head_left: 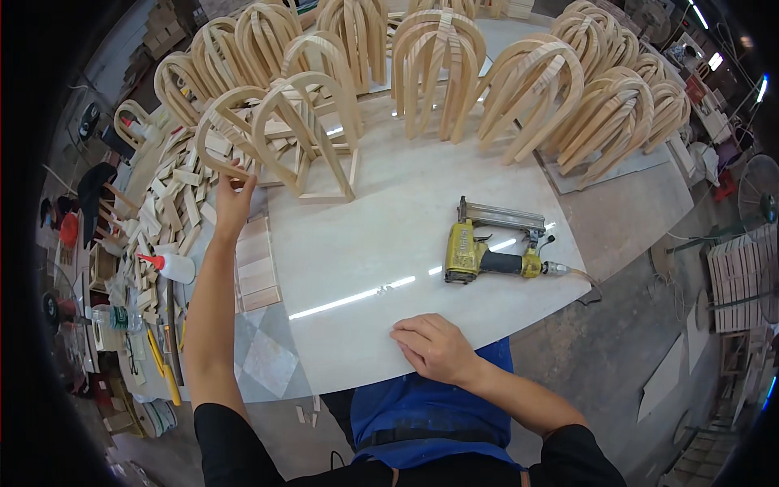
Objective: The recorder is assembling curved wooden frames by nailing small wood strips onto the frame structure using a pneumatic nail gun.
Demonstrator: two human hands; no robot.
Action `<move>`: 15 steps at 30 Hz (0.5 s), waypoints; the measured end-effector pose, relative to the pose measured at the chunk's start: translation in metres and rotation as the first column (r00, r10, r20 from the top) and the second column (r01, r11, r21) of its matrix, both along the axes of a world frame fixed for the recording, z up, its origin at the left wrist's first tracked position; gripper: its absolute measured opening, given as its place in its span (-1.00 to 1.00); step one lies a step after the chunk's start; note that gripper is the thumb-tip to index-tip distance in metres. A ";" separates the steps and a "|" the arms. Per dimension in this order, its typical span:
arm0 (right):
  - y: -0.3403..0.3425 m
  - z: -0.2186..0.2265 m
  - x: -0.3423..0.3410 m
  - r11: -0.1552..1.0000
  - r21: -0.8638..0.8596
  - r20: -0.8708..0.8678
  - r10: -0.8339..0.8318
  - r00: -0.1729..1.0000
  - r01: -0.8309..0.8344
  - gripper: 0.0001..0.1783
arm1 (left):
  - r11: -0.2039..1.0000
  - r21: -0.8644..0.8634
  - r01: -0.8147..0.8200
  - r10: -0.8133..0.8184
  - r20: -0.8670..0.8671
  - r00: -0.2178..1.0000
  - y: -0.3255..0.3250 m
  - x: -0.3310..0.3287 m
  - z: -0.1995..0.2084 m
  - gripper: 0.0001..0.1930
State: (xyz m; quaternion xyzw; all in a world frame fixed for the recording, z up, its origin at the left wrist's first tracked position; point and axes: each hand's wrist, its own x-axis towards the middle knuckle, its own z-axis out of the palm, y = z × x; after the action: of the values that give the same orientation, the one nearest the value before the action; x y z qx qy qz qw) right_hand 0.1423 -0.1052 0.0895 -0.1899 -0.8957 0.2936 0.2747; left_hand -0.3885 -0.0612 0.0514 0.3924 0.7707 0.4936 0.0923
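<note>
At the left of the worktable, my left hand (235, 191) reaches out and closes on the lower bar of a pale wooden arch frame (213, 135). Just right of it stands another arched wooden frame (258, 130) with a square base, and the two partly overlap. My right hand (434, 345) is at the near edge of the white table board (349, 276), its fingers curled together; whatever may be inside them is hidden. A yellow and black pneumatic nail gun (487, 247) lies on its side on the board, beyond my right hand, with an air hose attached.
Several finished wooden arch frames (438, 65) stand in rows along the far side. Loose wood offcuts (174, 195) are heaped at the left, with a white glue bottle (174, 266) with a red tip and a yellow-handled tool (166, 369) nearby. A fan (759, 195) stands at the right.
</note>
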 end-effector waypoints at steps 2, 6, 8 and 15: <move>-0.003 0.002 0.000 0.995 -0.089 -0.059 0.044 0.997 -0.049 -0.71 | 1.000 0.014 0.010 -0.009 -0.086 0.996 -0.010 -0.004 0.001 -0.44; 0.061 0.045 0.000 0.975 0.218 -0.161 0.004 0.987 0.032 -0.63 | 0.997 0.067 -0.044 0.048 -0.063 0.997 -0.039 0.034 0.019 -0.40; 0.124 0.084 -0.015 0.889 0.420 -0.259 -0.074 0.963 0.181 -0.57 | 0.999 0.040 0.005 -0.001 -0.108 0.994 -0.063 0.069 0.038 -0.40; 0.374 0.155 -0.086 0.675 0.494 -0.321 -0.443 0.837 0.547 -0.41 | 0.948 -0.223 0.227 -0.304 -0.426 0.852 -0.218 0.184 0.083 -0.41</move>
State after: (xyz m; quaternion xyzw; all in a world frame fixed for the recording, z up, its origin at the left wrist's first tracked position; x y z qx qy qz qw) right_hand 0.0566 0.2687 0.2450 -0.3090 -0.8276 -0.0569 0.4651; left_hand -0.2042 -0.2788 0.1344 0.5906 0.7470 0.3051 0.0087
